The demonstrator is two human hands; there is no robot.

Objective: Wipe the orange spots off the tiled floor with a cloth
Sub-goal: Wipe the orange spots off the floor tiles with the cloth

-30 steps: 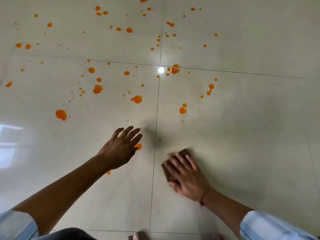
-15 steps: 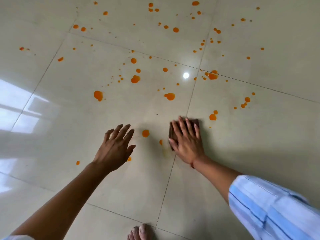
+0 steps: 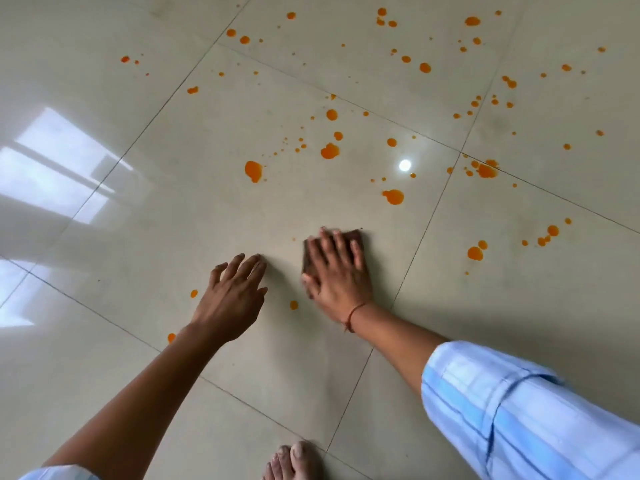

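Note:
My right hand (image 3: 337, 275) lies flat on a dark brown cloth (image 3: 356, 237), pressing it onto the glossy beige tiled floor (image 3: 138, 237). Only the cloth's far edge and left side show past my fingers. My left hand (image 3: 233, 299) hovers just left of it, fingers spread, holding nothing. Several orange spots lie ahead: a big one (image 3: 393, 196) just beyond the cloth, others (image 3: 254, 170) (image 3: 329, 151) farther out, a cluster (image 3: 486, 170) at the tile joint. Small spots (image 3: 293, 305) (image 3: 194, 293) sit near my left hand.
My bare toes (image 3: 294, 462) show at the bottom edge. A blue striped sleeve (image 3: 519, 410) covers my right arm. More orange spots (image 3: 475, 252) lie to the right, and many are scattered over the far tiles. Window glare (image 3: 52, 168) shines at the left.
My right hand has slid the cloth forward and left across the tile joint; the spot that lay beside my left hand's fingertips is gone. The view has swung leftward.

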